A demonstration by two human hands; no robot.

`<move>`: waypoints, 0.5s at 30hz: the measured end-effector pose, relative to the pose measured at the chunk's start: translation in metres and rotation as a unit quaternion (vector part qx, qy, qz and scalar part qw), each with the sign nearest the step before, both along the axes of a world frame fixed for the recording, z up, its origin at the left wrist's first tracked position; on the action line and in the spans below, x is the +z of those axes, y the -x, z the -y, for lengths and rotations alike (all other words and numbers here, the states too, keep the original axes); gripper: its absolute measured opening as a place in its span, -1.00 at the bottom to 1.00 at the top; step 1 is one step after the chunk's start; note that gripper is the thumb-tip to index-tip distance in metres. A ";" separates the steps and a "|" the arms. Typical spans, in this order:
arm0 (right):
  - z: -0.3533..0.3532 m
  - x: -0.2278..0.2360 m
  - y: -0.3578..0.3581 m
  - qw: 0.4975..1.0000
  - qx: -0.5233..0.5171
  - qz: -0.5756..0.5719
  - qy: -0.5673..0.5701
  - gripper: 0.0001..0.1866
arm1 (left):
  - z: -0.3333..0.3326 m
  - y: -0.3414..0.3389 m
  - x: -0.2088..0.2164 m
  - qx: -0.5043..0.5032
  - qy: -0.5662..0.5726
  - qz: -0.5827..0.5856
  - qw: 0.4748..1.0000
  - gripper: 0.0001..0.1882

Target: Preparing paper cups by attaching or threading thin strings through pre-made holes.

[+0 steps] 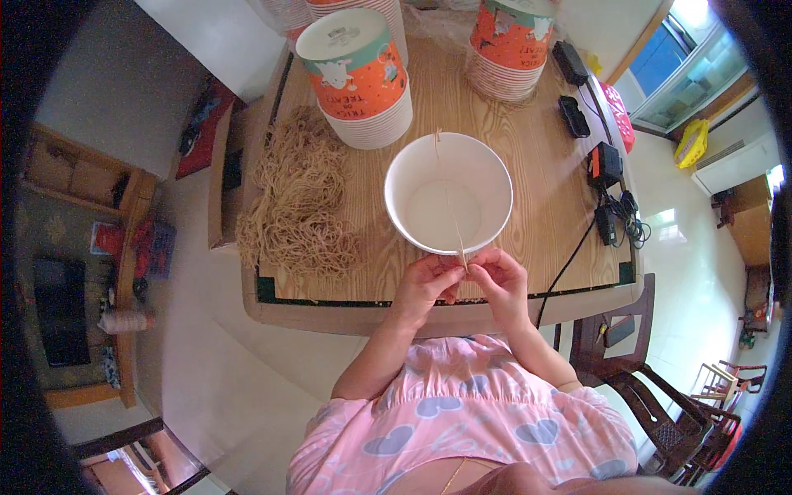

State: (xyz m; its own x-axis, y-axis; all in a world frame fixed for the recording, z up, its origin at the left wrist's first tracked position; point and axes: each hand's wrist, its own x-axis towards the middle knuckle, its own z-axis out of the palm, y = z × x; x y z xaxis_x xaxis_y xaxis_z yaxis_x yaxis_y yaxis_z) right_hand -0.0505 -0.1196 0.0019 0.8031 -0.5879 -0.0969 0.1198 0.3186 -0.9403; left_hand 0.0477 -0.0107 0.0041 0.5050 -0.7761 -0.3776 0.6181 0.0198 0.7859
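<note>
A white paper bucket (404, 194) stands at the table's near middle, its open mouth facing up. A thin tan string (462, 239) shows at its near rim, and a faint strand runs across the mouth. At the far rim a short piece of similar string (438, 142) hangs over the edge. My left hand (429, 285) and my right hand (499, 280) meet just in front of the near rim. Both are closed, with fingertips pinching the string. The fingers partly hide the string's end.
A heap of loose tan strings (301, 198) lies left of the bucket. Upside-down stacks of orange printed buckets stand at back left (355, 91) and back right (511, 49). Black adapters and cables (606, 165) line the right edge. A wooden chair (619, 330) stands near right.
</note>
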 end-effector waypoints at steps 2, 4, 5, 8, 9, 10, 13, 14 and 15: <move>0.000 -0.002 0.001 1.000 -0.001 0.003 0.031 -0.95 | 0.001 0.001 0.000 0.001 0.010 -0.004 1.000 -0.88; 0.001 -0.002 0.001 0.998 -0.001 0.006 0.061 -0.95 | 0.001 0.001 -0.001 -0.009 0.010 0.004 1.000 -0.87; 0.001 0.000 0.001 0.997 -0.008 -0.002 0.071 -0.95 | 0.001 0.001 -0.001 -0.008 0.009 0.004 1.000 -0.87; 0.005 0.002 0.001 0.996 -0.026 -0.018 0.079 -0.95 | -0.001 0.001 -0.001 -0.011 0.027 0.013 0.999 -0.87; 0.006 0.002 0.002 0.996 -0.038 -0.027 0.076 -0.95 | -0.004 0.000 -0.002 -0.014 0.035 0.000 0.999 -0.86; 0.008 -0.001 0.002 0.996 -0.037 -0.026 0.077 -0.95 | -0.005 -0.001 -0.003 -0.016 0.042 -0.013 0.999 -0.85; 0.010 -0.012 0.004 0.994 -0.021 -0.022 0.106 -0.95 | -0.006 -0.001 -0.006 0.017 0.006 -0.008 1.000 -0.84; 0.008 -0.013 0.005 0.989 0.013 -0.045 0.140 -0.94 | -0.006 -0.001 -0.007 0.017 0.007 -0.007 1.000 -0.84; 0.006 -0.013 0.006 0.981 0.048 -0.069 0.174 -0.94 | -0.006 -0.001 -0.007 0.008 0.000 0.001 1.000 -0.85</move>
State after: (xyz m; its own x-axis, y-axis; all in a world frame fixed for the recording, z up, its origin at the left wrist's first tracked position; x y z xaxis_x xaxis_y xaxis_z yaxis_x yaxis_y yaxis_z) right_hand -0.0566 -0.1253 -0.0116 0.8502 -0.5263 -0.0150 -0.0305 -0.0207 -0.9993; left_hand 0.0490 -0.0051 -0.0026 0.5188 -0.7677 -0.3762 0.6158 0.0304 0.7873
